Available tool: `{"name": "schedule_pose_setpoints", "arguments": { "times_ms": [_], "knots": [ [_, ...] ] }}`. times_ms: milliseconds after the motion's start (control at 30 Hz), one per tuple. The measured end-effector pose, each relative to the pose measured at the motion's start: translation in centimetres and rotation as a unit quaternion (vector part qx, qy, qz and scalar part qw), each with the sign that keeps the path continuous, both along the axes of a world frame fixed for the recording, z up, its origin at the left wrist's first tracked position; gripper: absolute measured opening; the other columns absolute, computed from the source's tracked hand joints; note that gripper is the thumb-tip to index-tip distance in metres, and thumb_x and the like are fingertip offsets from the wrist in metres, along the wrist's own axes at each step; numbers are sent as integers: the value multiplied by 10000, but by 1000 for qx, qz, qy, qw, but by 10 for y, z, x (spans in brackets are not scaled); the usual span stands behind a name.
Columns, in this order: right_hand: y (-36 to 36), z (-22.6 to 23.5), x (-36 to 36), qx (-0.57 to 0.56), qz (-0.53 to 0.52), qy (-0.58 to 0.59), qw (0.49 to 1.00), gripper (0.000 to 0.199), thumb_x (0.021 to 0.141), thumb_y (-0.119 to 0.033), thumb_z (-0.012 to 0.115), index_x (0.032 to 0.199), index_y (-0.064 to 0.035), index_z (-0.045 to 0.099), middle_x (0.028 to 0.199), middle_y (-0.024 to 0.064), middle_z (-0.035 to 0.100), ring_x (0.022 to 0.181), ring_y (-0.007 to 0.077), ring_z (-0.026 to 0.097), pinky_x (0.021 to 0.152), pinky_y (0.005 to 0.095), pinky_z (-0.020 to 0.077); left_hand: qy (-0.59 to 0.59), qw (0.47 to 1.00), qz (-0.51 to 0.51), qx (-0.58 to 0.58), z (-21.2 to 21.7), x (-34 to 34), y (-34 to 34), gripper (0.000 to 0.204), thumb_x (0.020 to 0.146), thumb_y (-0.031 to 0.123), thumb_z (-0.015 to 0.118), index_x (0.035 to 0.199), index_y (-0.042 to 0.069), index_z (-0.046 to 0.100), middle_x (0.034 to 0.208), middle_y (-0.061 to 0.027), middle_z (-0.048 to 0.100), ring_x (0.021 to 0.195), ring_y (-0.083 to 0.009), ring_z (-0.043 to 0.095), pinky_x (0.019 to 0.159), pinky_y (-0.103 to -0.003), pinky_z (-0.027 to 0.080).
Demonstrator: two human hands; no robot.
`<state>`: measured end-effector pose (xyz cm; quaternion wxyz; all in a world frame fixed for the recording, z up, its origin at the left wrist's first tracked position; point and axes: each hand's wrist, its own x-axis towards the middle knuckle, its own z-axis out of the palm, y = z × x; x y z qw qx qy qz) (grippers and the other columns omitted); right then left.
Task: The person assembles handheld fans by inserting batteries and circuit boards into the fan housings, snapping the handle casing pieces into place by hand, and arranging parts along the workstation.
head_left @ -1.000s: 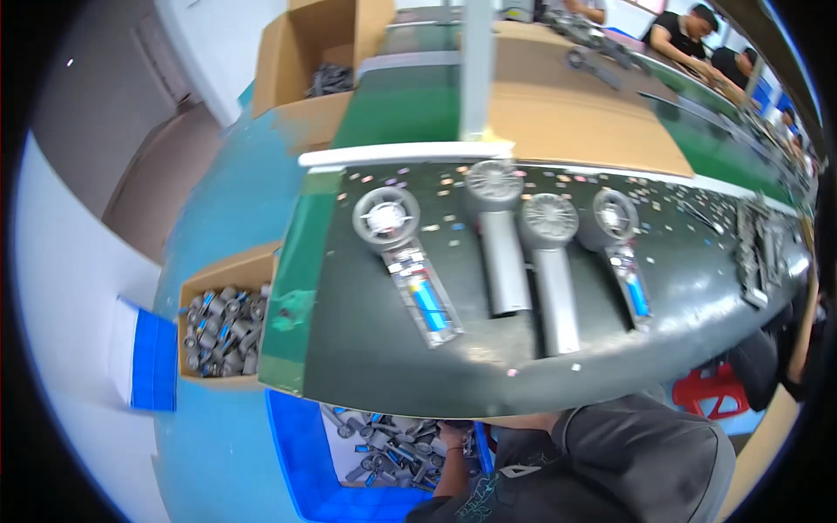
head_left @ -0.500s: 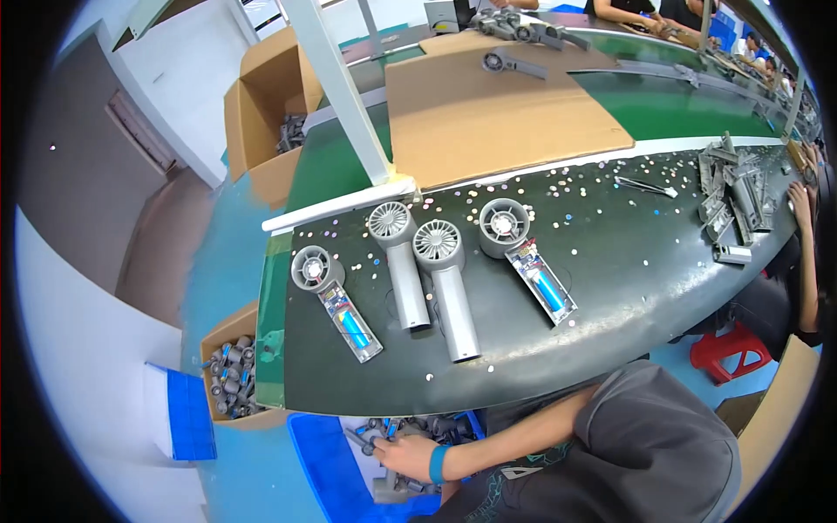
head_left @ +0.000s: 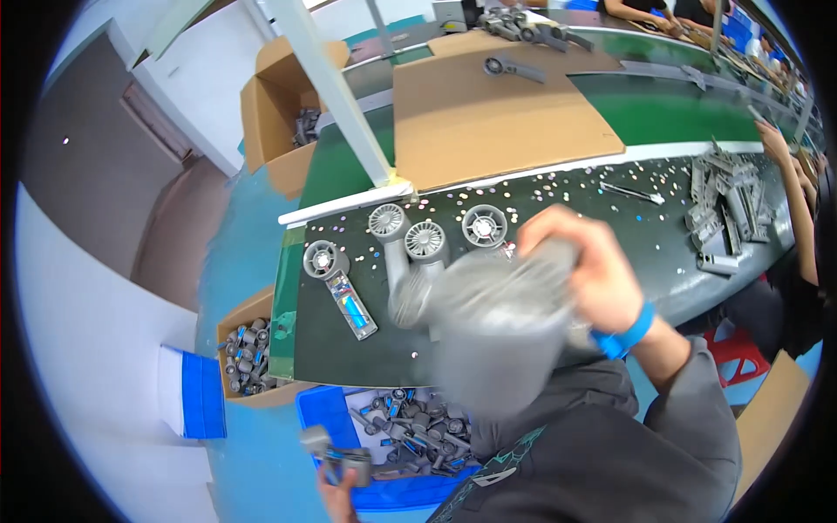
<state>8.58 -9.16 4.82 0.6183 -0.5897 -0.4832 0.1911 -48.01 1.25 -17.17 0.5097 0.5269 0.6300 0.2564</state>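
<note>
My right hand (head_left: 602, 275), with a blue wristband, is raised over the table's front edge, closed on a grey handheld fan (head_left: 497, 340) smeared by motion. At the lower left, my left hand (head_left: 338, 499) grips grey fan parts (head_left: 349, 462) beside the blue bin (head_left: 312, 410), which holds many similar pieces. On the dark table (head_left: 392, 357), an opened fan (head_left: 349, 305) shows its blue battery and circuit board. Two grey fans (head_left: 388, 220) with slatted grilles lie beside it, partly covered by the blur. Another fan head (head_left: 484, 227) shows behind my right hand; its handle is hidden.
Tweezers (head_left: 632, 193) and a pile of grey casings (head_left: 728, 200) lie to the right, near another person's arm (head_left: 793, 192). A cardboard sheet (head_left: 497, 122) covers the back. Cardboard boxes of parts (head_left: 235, 397) stand left. A post (head_left: 340, 96) rises behind the table.
My right hand has come up from the blue bin to above the table's edge, now holding a grey fan. My left hand has come into view with fan parts. The view has shifted slightly.
</note>
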Motion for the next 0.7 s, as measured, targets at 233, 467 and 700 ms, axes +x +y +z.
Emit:
{"name": "schedule_pose_setpoints", "arguments": {
  "times_ms": [233, 467, 700],
  "knots": [
    [-55, -59, 81, -5, -217, 1, 976, 186, 772, 88, 558, 927, -6, 600, 868, 2, 610, 867, 96, 549, 800, 232, 447, 205, 907, -61, 362, 227, 140, 46, 823, 694, -22, 810, 1448, 5, 482, 1373, -190, 606, 1276, -315, 572, 1090, -371, 420],
    [-70, -99, 78, -64, -231, 112, 964, 196, 824, 81, 577, 949, -69, 586, 850, -73, 537, 748, 26, 476, 633, 182, 369, 305, 713, -394, 493, 215, 249, 119, 608, 697, -132, 701, 1277, -27, 548, 1398, -182, 593, 1207, -438, 564, 1043, -477, 478],
    [-72, -115, 75, -64, -260, 21, 963, 320, 773, 177, 467, 952, -66, 572, 994, -4, 595, 848, 61, 541, 637, 194, 423, 296, 636, -491, 517, 210, 298, 127, 481, 650, -138, 643, 1100, 20, 584, 1407, -114, 609, 1206, -421, 564, 983, -480, 508]
  ]
}}
